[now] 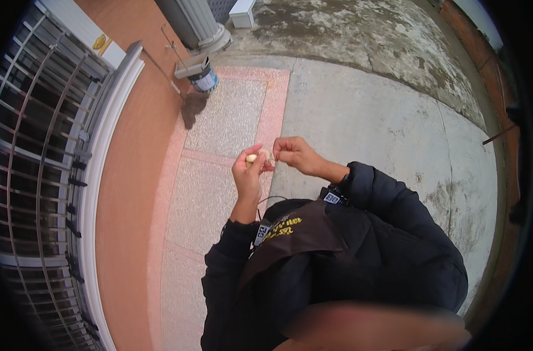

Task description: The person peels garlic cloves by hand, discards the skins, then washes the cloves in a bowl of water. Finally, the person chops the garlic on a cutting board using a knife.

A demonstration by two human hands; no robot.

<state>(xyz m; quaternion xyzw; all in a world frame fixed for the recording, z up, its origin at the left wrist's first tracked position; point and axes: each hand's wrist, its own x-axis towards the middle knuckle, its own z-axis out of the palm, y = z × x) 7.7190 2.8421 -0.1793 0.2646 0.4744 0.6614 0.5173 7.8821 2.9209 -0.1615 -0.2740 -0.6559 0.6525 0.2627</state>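
At the left, an orange wall (126,205) borders the tiled walkway (205,199), where a brown mop head (193,108) rests near a bucket (206,81). To the right of these, the left hand (247,174) is raised above the walkway and holds a small pale yellow object (252,158) between thumb and fingers. The right hand (298,155) is positioned just beside it with fingers curled inward, though whether the fingertips grip anything cannot be determined; grey concrete (366,128) extends farther right.
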